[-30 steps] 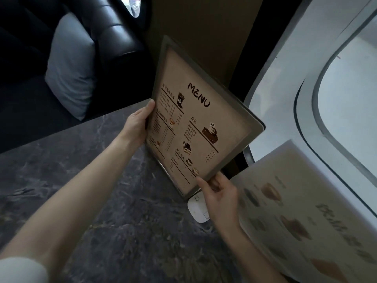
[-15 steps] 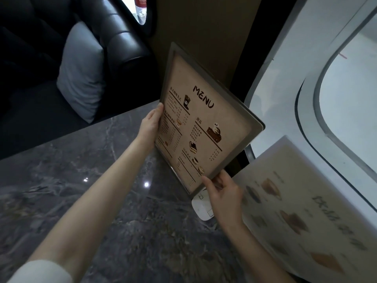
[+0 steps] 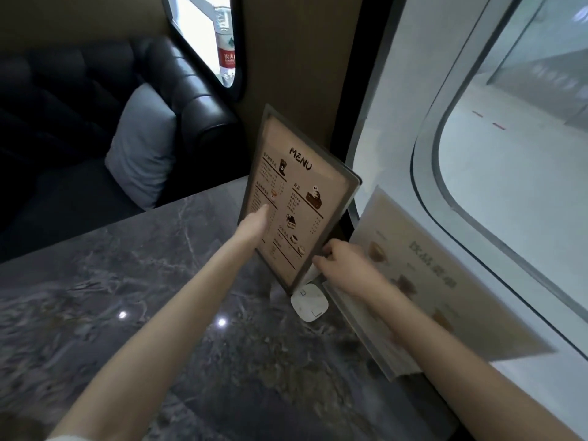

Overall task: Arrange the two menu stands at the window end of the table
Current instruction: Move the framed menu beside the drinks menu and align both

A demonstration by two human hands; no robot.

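A framed brown menu stand (image 3: 302, 192) headed "MENU" stands nearly upright at the window end of the dark marble table (image 3: 133, 297). My left hand (image 3: 254, 222) grips its left edge, thumb lying on the printed face. My right hand (image 3: 343, 265) pinches its lower right corner. A second, paler menu stand (image 3: 445, 281) with drink pictures leans against the window wall just to the right, partly behind my right forearm.
A small white rounded device (image 3: 309, 303) lies on the table by the brown stand's lower corner. A black leather sofa (image 3: 191, 103) with a grey cushion (image 3: 140, 148) is beyond the table's left side. A water bottle (image 3: 225, 46) stands on a ledge behind.
The brown menu stand has swung from a tilt in the air to nearly upright, down and closer to the wall. Both hands kept their hold on it.
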